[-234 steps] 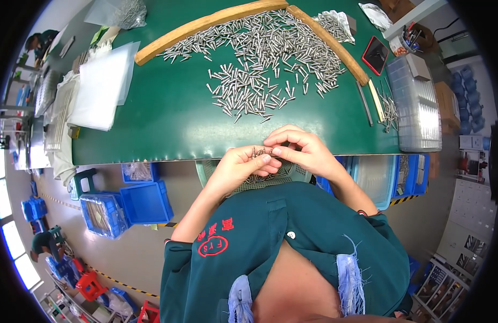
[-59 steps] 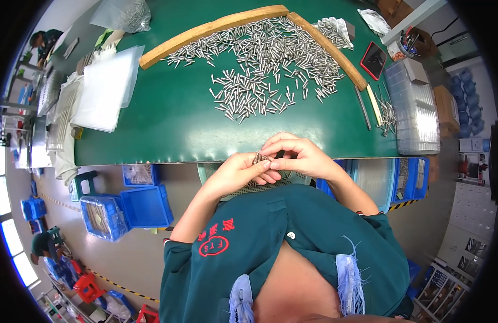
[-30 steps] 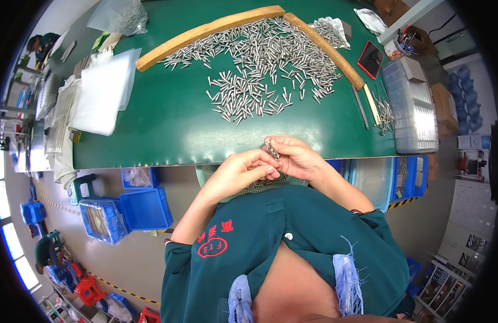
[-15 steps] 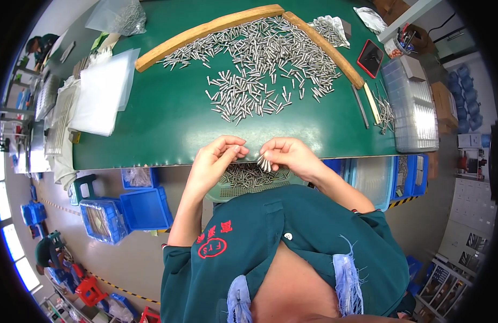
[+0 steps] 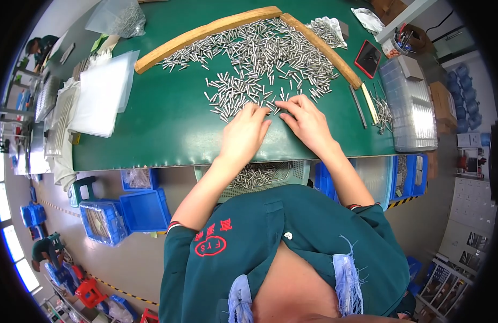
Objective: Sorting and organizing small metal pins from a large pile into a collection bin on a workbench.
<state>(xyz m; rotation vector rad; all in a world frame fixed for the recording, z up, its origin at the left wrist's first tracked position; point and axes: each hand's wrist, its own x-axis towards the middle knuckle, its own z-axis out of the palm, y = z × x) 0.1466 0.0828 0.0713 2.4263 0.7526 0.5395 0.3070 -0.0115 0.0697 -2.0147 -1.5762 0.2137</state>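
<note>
A large heap of small silvery metal pins is spread over the green table. At the heap's near edge, my left hand reaches in with its fingers bent and its thumb apart from them. Opposite it, my right hand has its fingers stretched toward the same spot, thumb also apart. The fingertips of both touch a few loose pins lying between them, and neither hand visibly grips one. Below the table edge, in front of my body, a pale green basket contains more pins.
Two wooden bars border the heap's far and right sides. A red-edged phone, a stack of clear plastic trays and thin rods lie to the right. Plastic sheets are on the left; blue bins stand below.
Both hands have moved forward from above the basket to the heap's near edge. The bunch of pins that was in my right hand is no longer there.
</note>
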